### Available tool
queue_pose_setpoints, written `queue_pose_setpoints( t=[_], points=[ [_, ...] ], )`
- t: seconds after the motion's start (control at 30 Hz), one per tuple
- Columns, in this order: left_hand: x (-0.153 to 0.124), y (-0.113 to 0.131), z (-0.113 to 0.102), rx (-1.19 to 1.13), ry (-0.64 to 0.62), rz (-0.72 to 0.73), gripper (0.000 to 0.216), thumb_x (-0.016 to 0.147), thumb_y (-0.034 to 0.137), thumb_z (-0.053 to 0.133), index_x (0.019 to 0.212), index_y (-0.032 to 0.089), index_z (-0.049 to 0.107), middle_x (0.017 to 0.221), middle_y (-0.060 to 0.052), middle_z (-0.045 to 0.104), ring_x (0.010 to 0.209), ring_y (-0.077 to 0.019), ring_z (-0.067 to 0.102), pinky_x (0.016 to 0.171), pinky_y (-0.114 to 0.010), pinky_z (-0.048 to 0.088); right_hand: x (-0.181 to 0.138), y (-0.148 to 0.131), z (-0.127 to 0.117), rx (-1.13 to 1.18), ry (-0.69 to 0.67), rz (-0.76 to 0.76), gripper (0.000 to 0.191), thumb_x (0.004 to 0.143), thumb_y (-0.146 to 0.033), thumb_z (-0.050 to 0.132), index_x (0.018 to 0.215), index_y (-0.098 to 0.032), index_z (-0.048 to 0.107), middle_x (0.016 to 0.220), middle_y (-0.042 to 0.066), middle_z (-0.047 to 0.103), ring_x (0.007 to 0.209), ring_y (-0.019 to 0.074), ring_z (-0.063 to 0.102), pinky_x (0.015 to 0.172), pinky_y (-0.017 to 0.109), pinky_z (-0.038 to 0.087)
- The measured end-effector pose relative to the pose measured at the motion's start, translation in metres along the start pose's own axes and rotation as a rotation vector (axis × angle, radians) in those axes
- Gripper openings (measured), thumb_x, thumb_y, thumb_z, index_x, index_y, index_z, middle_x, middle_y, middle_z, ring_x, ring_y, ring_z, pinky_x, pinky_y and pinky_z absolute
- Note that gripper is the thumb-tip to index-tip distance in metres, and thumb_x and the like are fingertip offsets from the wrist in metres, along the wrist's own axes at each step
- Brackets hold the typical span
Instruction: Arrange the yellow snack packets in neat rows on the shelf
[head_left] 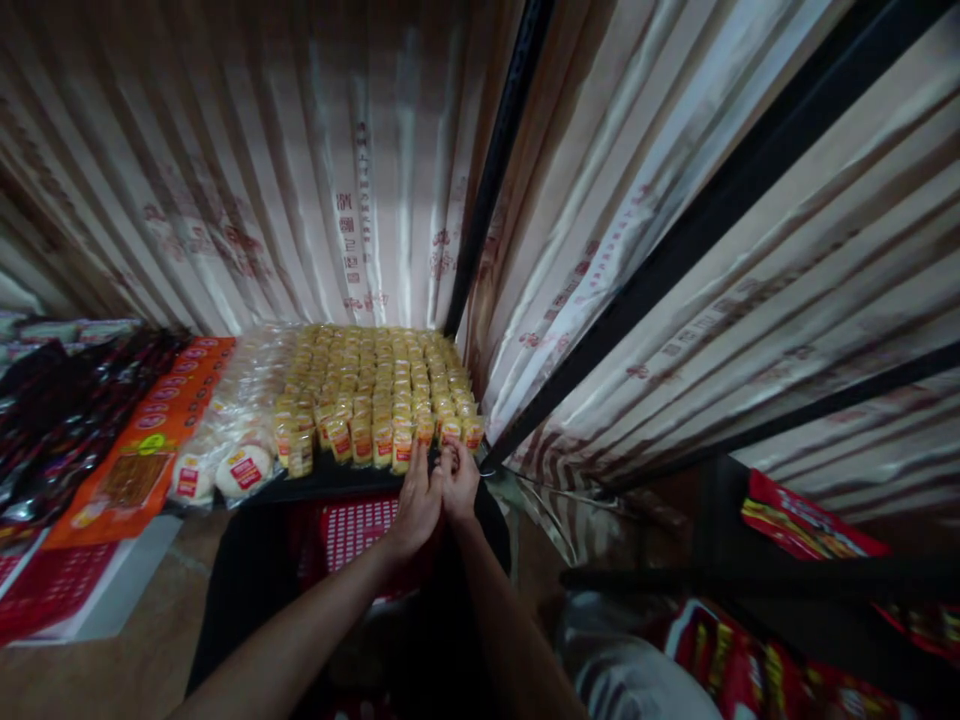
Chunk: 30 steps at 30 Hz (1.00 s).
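Rows of small yellow snack packets [375,385] stand upright on a low dark shelf [330,484], packed tightly together. My left hand [418,505] and my right hand [459,478] meet at the front right corner of these rows. The fingers of both hands are curled and touch the front packets [442,432]. What exactly they pinch is too dark to make out. Both forearms reach up from the bottom of the view.
Clear bags of round white buns [236,455] lie left of the yellow packets, then orange packets [146,450] and dark packets [52,420]. A red perforated crate [356,530] sits under the shelf. Plastic sheeting [315,180] hangs behind; a black frame post [499,160] stands right.
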<state>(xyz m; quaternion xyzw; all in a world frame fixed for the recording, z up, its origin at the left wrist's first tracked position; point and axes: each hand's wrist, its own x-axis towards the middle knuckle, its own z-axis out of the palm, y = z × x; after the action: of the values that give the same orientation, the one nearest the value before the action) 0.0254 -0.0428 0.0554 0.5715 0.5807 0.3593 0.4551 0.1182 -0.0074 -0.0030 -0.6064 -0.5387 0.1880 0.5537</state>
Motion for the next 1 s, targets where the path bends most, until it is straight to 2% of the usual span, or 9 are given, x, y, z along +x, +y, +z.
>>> queue_pose_setpoints(
  t=[0.1,0.23,0.43,0.53,0.6,0.7,0.87,1.0],
  points=[
    [0.005,0.005,0.005,-0.028,0.022,-0.047,0.062,0.089,0.031,0.032,0.144,0.004,0.019,0.153,-0.013,0.011,0.141,-0.0148,0.007,0.116,-0.031,0.006,0.002,-0.001,0.000,0.030,0.015,0.010,0.034,0.088,-0.038,0.039,0.105,-0.014,0.058,0.099,0.012,0.065,0.077,0.0163,0.063,0.070,0.030,0.052],
    [0.012,0.016,0.008,-0.029,0.054,-0.103,0.063,0.089,0.032,0.032,0.142,0.001,0.021,0.152,-0.016,0.012,0.141,-0.0162,0.009,0.116,-0.031,0.007,0.005,0.006,-0.002,0.016,0.010,-0.070,0.030,0.084,-0.035,0.044,0.106,-0.019,0.058,0.097,0.014,0.065,0.084,0.0189,0.063,0.069,0.030,0.050],
    [0.017,0.023,0.009,-0.057,0.061,-0.111,0.059,0.089,0.035,0.035,0.140,0.007,0.029,0.151,-0.013,0.020,0.141,-0.0163,0.015,0.115,-0.031,0.010,0.006,0.018,0.001,0.035,0.024,-0.080,0.027,0.083,-0.033,0.047,0.106,-0.027,0.059,0.094,0.013,0.066,0.080,0.0183,0.064,0.065,0.030,0.049],
    [0.016,0.018,0.009,-0.032,0.055,-0.091,0.058,0.090,0.036,0.033,0.140,0.006,0.030,0.152,-0.013,0.020,0.141,-0.0157,0.012,0.115,-0.029,0.009,0.005,0.014,0.004,0.043,-0.004,-0.026,0.029,0.085,-0.036,0.046,0.107,-0.022,0.059,0.092,0.011,0.066,0.076,0.0175,0.063,0.065,0.030,0.050],
    [0.015,0.015,0.009,-0.025,0.052,-0.069,0.056,0.090,0.036,0.033,0.140,0.010,0.031,0.152,-0.011,0.018,0.141,-0.0150,0.010,0.116,-0.030,0.008,0.004,0.009,0.006,0.036,0.000,0.007,0.031,0.086,-0.037,0.044,0.106,-0.018,0.058,0.089,0.009,0.066,0.074,0.0168,0.062,0.067,0.030,0.051],
    [0.016,0.010,0.011,-0.032,0.052,-0.054,0.055,0.091,0.036,0.034,0.140,0.012,0.031,0.153,-0.010,0.015,0.141,-0.0155,0.009,0.116,-0.031,0.007,0.004,0.005,0.006,0.004,0.023,-0.016,0.032,0.087,-0.036,0.042,0.104,-0.015,0.060,0.091,0.009,0.065,0.076,0.0163,0.062,0.071,0.030,0.052],
    [0.020,0.007,0.013,-0.087,0.071,-0.020,0.055,0.090,0.031,0.032,0.140,0.007,0.028,0.152,-0.013,0.019,0.140,-0.0155,0.016,0.116,-0.031,0.011,0.003,0.005,0.002,-0.117,-0.113,-0.206,0.035,0.090,-0.026,0.036,0.114,-0.021,0.061,0.102,0.010,0.064,0.093,0.0177,0.061,0.079,0.029,0.051],
    [0.019,0.009,0.009,-0.105,0.042,-0.009,0.055,0.090,0.030,0.030,0.140,0.007,0.029,0.151,-0.013,0.022,0.140,-0.0159,0.016,0.116,-0.032,0.011,0.001,0.005,0.000,-0.187,-0.183,-0.239,0.039,0.091,-0.026,0.034,0.122,-0.024,0.058,0.099,0.009,0.061,0.088,0.0158,0.061,0.075,0.025,0.051]
  ],
)
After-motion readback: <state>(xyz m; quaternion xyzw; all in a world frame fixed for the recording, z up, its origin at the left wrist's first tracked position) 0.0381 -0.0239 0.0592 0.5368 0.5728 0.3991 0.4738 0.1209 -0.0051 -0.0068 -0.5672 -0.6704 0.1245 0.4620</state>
